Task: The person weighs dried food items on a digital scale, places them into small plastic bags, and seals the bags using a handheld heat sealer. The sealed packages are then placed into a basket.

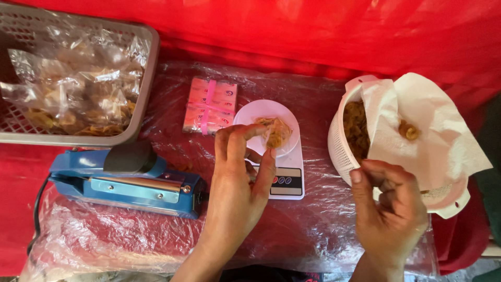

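Left hand is raised at centre frame, fingers loosely curled and part spread; fingertips are touching the small heap of yellow chips on the white scale. Whether a chip is actually pinched cannot be told. The chips lie on the round pan, at 1 o'clock from the left hand.

Right hand is seen at 4 o'clock of frame, fingers curled inward toward the palm; contents, if any, cannot be told. It is held just at the 6 o'clock rim of the white colander, which is lined with paper towel and filled with more chips.

Pink packet stack is placed at 10 o'clock of the scale. Blue heat sealer is set at 9 o'clock of the left hand. Grey basket of bagged chips is located at 10 o'clock of frame. The tabletop is covered with clear plastic over red cloth.
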